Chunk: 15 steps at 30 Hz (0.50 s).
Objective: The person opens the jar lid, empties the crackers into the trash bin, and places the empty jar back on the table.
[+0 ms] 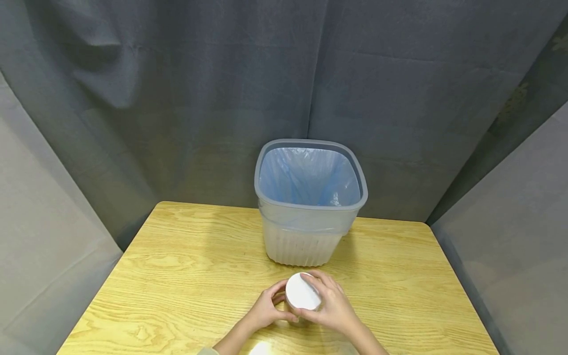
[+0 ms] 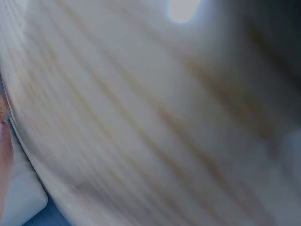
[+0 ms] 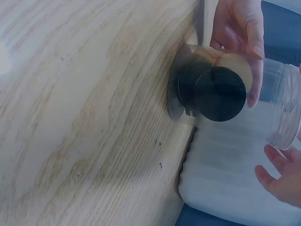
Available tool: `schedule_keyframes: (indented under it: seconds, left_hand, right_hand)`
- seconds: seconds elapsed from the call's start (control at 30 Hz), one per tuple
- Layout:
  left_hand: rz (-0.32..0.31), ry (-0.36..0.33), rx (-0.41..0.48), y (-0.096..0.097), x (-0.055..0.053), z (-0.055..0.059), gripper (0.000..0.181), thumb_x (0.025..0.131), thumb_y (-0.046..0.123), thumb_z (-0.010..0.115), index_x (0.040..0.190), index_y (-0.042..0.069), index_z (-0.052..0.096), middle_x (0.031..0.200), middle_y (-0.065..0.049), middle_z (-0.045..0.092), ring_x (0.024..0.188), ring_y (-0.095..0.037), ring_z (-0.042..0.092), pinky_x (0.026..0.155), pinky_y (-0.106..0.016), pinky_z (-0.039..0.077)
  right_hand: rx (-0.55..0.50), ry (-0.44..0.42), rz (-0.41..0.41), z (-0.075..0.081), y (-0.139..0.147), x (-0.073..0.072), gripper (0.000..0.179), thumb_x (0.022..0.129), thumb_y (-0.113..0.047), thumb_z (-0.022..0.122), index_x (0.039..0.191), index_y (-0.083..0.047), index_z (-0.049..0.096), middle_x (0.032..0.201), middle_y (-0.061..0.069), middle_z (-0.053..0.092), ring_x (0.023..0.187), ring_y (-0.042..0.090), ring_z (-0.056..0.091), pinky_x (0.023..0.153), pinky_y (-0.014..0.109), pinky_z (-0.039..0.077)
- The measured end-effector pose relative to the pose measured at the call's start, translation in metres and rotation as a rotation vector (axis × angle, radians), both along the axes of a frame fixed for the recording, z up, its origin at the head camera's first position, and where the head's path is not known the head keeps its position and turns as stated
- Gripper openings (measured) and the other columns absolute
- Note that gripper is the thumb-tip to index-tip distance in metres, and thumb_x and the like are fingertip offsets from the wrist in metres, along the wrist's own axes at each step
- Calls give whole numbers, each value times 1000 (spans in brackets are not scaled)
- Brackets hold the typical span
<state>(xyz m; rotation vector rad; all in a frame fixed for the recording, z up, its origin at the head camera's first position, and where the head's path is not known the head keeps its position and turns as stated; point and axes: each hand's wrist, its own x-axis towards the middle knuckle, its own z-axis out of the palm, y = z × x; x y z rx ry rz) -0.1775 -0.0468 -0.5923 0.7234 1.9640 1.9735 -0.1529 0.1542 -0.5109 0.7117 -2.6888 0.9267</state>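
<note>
A clear jar [image 3: 265,84] stands upright on the table, with a white round lid [image 1: 303,292] at its top. Through its wall show a black disc with a ridged edge [image 3: 220,94] and a tan round piece [image 3: 240,63], low in the jar. My left hand [image 1: 265,310] holds the jar's body from the left, thumb in front. From the right, my right hand [image 1: 330,303] grips the lid by its edge, thumb near, fingers far. The left wrist view shows mostly blurred table and a fingertip [image 2: 4,146]; the right wrist view leaves the lid out of sight.
Just behind the jar is a whitish bin [image 1: 301,246] with a grey rim [image 1: 310,143] and a blue bag [image 1: 310,172] lining it. The wooden table [image 1: 177,276] runs back to a dark grey curtain [image 1: 199,98]. Light grey panels flank both sides.
</note>
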Motion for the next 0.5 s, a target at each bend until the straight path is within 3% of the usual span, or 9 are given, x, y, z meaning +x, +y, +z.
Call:
schedule_keyframes:
  seconds: [0.13,0.5]
  left_hand:
    - [1,-15,-11,1,-3,-10,83,66,12,80,137,14,37,137,-7,42,122,-21,44,101,-28,38]
    - [-9,43,-14,0,-3,-12,82,68,19,79,138,15,36,137,-7,42,122,-21,44,101,-30,39]
  right_hand:
    - [-16,-9,35,1,2,-2,73,65,-50,76,126,-16,54,127,9,50,111,28,49,84,56,44]
    - [-19,-93,109,4,8,-8,71,68,-53,72,128,-19,52,130,8,47,115,30,46,85,63,41]
